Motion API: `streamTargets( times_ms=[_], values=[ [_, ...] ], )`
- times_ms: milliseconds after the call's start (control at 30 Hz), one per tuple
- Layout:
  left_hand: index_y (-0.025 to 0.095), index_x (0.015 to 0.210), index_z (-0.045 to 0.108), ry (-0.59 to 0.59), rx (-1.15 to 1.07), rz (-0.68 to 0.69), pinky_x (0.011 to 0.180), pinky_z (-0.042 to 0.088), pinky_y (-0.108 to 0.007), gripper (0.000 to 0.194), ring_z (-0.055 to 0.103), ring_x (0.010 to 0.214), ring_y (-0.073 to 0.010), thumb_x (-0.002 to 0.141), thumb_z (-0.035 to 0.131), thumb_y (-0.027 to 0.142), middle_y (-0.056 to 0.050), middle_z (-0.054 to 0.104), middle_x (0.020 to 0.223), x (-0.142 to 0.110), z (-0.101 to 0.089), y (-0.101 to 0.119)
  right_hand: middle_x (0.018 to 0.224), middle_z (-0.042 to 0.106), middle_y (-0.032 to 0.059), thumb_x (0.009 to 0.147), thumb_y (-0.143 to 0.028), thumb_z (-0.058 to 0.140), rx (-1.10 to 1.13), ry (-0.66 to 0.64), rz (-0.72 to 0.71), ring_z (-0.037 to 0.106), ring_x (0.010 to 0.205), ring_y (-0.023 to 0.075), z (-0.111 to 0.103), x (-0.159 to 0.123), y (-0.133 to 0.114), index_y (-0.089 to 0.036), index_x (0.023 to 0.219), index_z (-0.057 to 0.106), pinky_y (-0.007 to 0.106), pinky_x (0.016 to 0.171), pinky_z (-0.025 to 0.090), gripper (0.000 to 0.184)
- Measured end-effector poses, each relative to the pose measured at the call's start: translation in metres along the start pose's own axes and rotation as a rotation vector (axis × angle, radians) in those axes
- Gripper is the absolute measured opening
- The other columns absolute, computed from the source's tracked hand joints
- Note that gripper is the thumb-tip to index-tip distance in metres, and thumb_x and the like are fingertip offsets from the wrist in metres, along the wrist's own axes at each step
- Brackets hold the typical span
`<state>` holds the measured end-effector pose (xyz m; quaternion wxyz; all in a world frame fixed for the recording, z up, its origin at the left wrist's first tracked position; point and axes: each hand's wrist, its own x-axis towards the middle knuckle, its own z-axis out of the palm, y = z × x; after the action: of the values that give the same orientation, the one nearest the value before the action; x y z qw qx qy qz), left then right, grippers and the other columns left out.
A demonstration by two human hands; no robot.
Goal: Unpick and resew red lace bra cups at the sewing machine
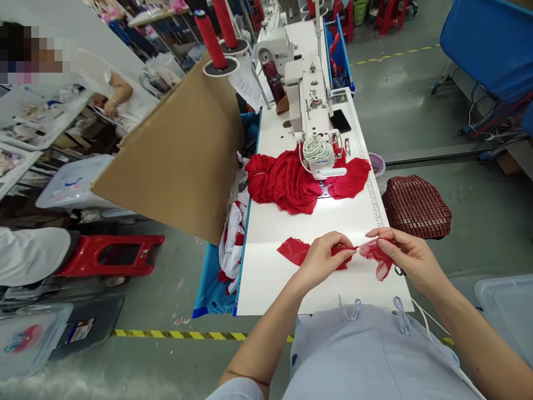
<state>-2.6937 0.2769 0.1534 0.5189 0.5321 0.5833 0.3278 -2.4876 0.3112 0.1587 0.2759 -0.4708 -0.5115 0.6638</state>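
Observation:
Over the front of the white sewing table (270, 289), my left hand (327, 256) pinches a small piece of red fabric (293, 251), whose wider end spreads out left of my fingers. My right hand (406, 255) is closed on the same fabric, and a sheer part of it hangs below the fingers. A short stretch runs between both hands. Beyond them stands a white sewing machine (310, 105) with a bundle of pale cord on its head. A heap of gathered red fabric (283, 180) lies left of the needle, and a flatter red piece (350, 178) lies to its right.
A large cardboard sheet (179, 150) leans at the table's left, above a blue cloth bin (214, 283) of white and red fabric. A phone (340, 120) lies beside the machine. A covered stool (416, 206) stands right. Another person (120, 89) sits at far left.

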Motion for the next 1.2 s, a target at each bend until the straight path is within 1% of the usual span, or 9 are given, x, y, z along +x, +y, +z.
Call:
streamTargets(
  times_ms=[233,333,467,533,633,800,900,1033,1200],
  values=[
    [0.02,0.081,0.069,0.041,0.163,0.101,0.069,0.042,-0.027,0.017,0.058,0.076,-0.0154,0.092,0.058,0.028,-0.002,0.067,0.082,-0.007,-0.003,0.01,0.063,0.064,0.0001,0.086,-0.059,0.065,-0.054,0.128,-0.153,0.06,0.055,0.0128,0.003,-0.003,-0.013,-0.021,0.08,0.065,0.024,0.05,0.05,0.039],
    [0.019,0.084,0.069,-0.009,0.087,0.161,0.074,0.045,-0.027,0.024,0.06,0.079,-0.016,0.096,0.05,0.028,-0.003,0.067,0.083,-0.009,-0.004,0.017,0.067,0.068,0.0008,0.077,-0.059,0.075,-0.019,0.085,-0.064,0.061,0.053,0.0137,0.003,-0.006,-0.02,-0.021,0.095,0.066,0.025,0.046,0.051,0.042],
    [0.019,0.088,0.067,-0.043,0.03,0.193,0.073,0.045,-0.027,0.026,0.059,0.076,-0.015,0.098,0.046,0.031,-0.003,0.067,0.083,-0.013,-0.003,0.024,0.073,0.073,0.004,0.068,-0.054,0.082,-0.049,-0.103,0.123,0.066,0.057,0.0187,0.006,-0.009,-0.023,-0.02,0.115,0.065,0.031,0.049,0.059,0.06],
    [0.019,0.084,0.062,0.0,0.05,0.241,0.072,0.044,-0.027,0.025,0.056,0.074,-0.014,0.099,0.046,0.032,-0.001,0.063,0.08,-0.014,-0.002,0.028,0.072,0.073,0.0044,0.072,-0.052,0.079,-0.078,-0.127,0.136,0.065,0.055,0.0181,0.01,-0.01,-0.021,-0.019,0.113,0.066,0.032,0.051,0.059,0.053],
    [0.02,0.075,0.052,0.022,0.058,0.289,0.07,0.041,-0.027,0.029,0.05,0.072,-0.0128,0.1,0.043,0.034,0.0,0.054,0.077,-0.015,-0.002,0.033,0.071,0.07,0.0027,0.078,-0.046,0.074,-0.102,-0.036,0.026,0.065,0.057,0.0177,0.013,-0.011,-0.018,-0.02,0.094,0.07,0.032,0.056,0.06,0.031],
    [0.02,0.079,0.048,-0.107,-0.218,0.061,0.061,0.04,-0.025,0.034,0.048,0.062,-0.0108,0.096,0.05,0.049,0.001,0.058,0.073,-0.013,-0.002,0.033,0.088,0.072,0.0058,0.085,-0.04,0.065,-0.197,0.045,-0.22,0.067,0.079,0.0208,0.011,-0.007,-0.02,-0.023,0.084,0.071,0.032,0.069,0.057,0.019],
    [0.02,0.084,0.052,-0.114,-0.292,-0.01,0.057,0.038,-0.024,0.032,0.045,0.059,-0.0098,0.094,0.052,0.05,0.003,0.054,0.069,-0.011,-0.001,0.024,0.08,0.071,0.004,0.085,-0.04,0.065,-0.179,0.025,-0.185,0.066,0.074,0.0193,0.012,-0.004,-0.018,-0.023,0.085,0.071,0.031,0.067,0.054,0.019],
    [0.02,0.094,0.061,-0.116,-0.186,-0.03,0.057,0.038,-0.023,0.031,0.044,0.06,-0.0105,0.097,0.044,0.045,0.004,0.048,0.066,-0.011,0.001,0.01,0.068,0.067,0.0015,0.08,-0.041,0.068,-0.131,0.019,-0.082,0.061,0.063,0.017,0.016,-0.001,-0.008,-0.021,0.085,0.069,0.028,0.057,0.048,0.02],
    [0.018,0.086,0.061,-0.054,-0.232,-0.146,0.054,0.038,-0.022,0.021,0.047,0.061,-0.0095,0.084,0.065,0.038,0.001,0.057,0.074,-0.013,0.009,-0.003,0.068,0.068,0.0023,0.077,-0.048,0.073,-0.112,0.055,-0.027,0.057,0.061,0.0152,0.018,0.003,0.009,-0.02,0.079,0.07,0.027,0.057,0.046,0.027]
  ],
)
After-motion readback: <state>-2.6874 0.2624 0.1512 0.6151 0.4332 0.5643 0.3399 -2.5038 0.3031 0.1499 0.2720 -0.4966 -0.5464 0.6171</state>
